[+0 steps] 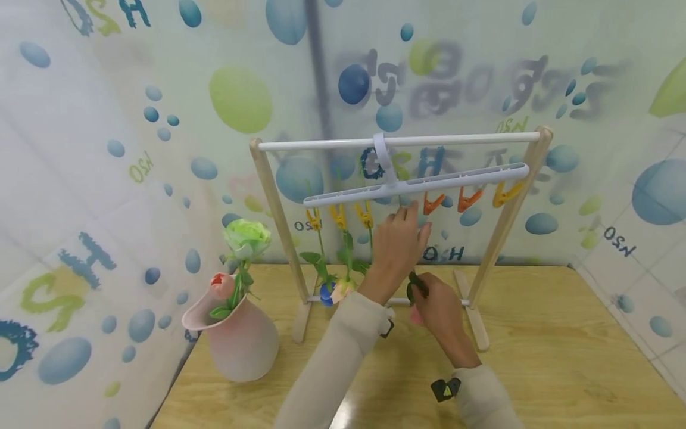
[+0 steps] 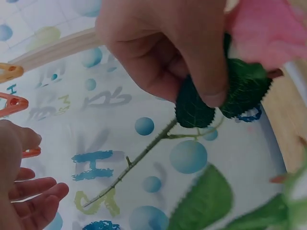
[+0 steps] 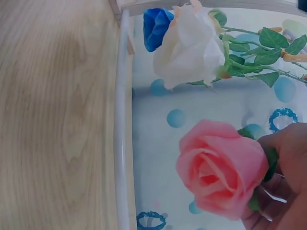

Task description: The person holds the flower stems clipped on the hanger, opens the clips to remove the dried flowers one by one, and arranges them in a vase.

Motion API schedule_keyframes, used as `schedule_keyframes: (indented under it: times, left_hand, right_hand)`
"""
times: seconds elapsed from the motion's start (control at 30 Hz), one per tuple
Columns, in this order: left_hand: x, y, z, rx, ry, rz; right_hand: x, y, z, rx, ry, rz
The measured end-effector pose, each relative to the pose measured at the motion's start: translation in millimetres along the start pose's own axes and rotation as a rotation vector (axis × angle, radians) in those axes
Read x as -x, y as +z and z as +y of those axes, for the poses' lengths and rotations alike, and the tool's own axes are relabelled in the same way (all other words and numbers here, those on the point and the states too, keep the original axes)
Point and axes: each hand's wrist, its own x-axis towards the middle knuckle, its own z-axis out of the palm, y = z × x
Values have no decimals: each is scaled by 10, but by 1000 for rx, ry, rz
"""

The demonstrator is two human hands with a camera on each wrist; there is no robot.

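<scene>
A pink rose (image 3: 220,167) hangs head down in my right hand (image 1: 442,307). The right thumb and fingers pinch it at its dark green leaves (image 2: 194,103), and the thorny stem (image 2: 148,148) points up. My left hand (image 1: 398,244) is raised below the middle of the white hanger (image 1: 348,194). In the left wrist view, the left thumb and fingers are apart near the stem's free end. An orange clip (image 1: 433,203) sits just right of the left hand in the head view. The rose is mostly hidden there.
Three yellow clips (image 1: 338,216) hold upside-down flowers, including a blue one (image 1: 326,294) and a white one (image 3: 192,52). Another orange clip (image 1: 469,200) and a yellow clip (image 1: 507,194) hang rightward. The hanger hooks over the rack's bar (image 1: 461,140). A pink vase (image 1: 243,348) with flowers stands left.
</scene>
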Motion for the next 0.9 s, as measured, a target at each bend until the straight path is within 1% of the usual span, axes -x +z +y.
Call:
schedule_keyframes:
  times: [0.13, 0.3, 0.33, 0.47, 0.57, 0.63, 0.8, 0.9]
  left_hand:
    - [177, -11, -48, 35, 32, -41]
    - [478, -54, -124, 79, 60, -21]
    - [538, -57, -136, 82, 66, -8]
    - [761, -40, -150, 53, 109, -22]
    - [909, 0, -135, 30, 152, -48]
    - [995, 24, -124, 23, 169, -58]
    - [1210, 122, -124, 21, 184, -77]
    - [1351, 182, -119, 10, 191, -101]
  right_hand:
    - [42, -13, 63, 14, 21, -22]
    - [109, -17, 147, 43, 47, -42]
    - [119, -20, 159, 57, 60, -53]
    - [164, -42, 197, 90, 82, -92]
    - [207, -51, 219, 114, 78, -110]
    - [243, -48, 233, 131, 66, -115]
    - [339, -37, 254, 152, 27, -126]
    - [386, -37, 267, 173, 32, -146]
